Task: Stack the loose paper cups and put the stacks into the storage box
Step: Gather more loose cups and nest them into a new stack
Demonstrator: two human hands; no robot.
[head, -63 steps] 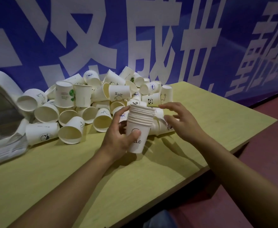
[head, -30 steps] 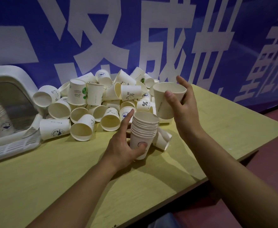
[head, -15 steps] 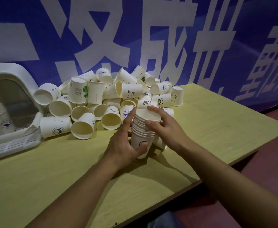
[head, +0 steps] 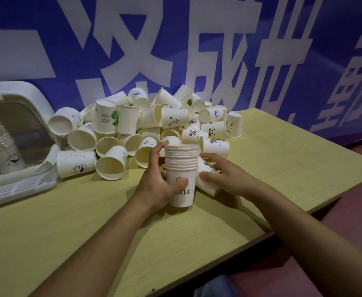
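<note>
A stack of paper cups [head: 181,168] is held upright by the left hand [head: 157,183], just above the table [head: 283,168]. The thumb is curled across the front of the bottom cup, over its printed lettering, and the fingers are wrapped round the far side, the forefinger reaching up beside the rims. About nine rolled rims can be counted in the stack, nested tightly.

A single cup [head: 207,179] lying on its side just right of the stack is gripped by the right hand [head: 220,174]; its thumb is pressed against the cup's near wall and its fingers are curved over the top.

Behind both hands a heap of loose cups [head: 145,127] is spread on the table, some upright, some upside down, most tipped over; an exact number cannot be told, though several dozen are seen. They are smooth, cream-white, tapered, with small printed pictures.

At the left edge a white plastic storage box [head: 23,91] with rounded corners is seen, with one long stack [head: 2,146] leaning inside it.

The table is pale yellow-green with a faint wood grain.
</note>
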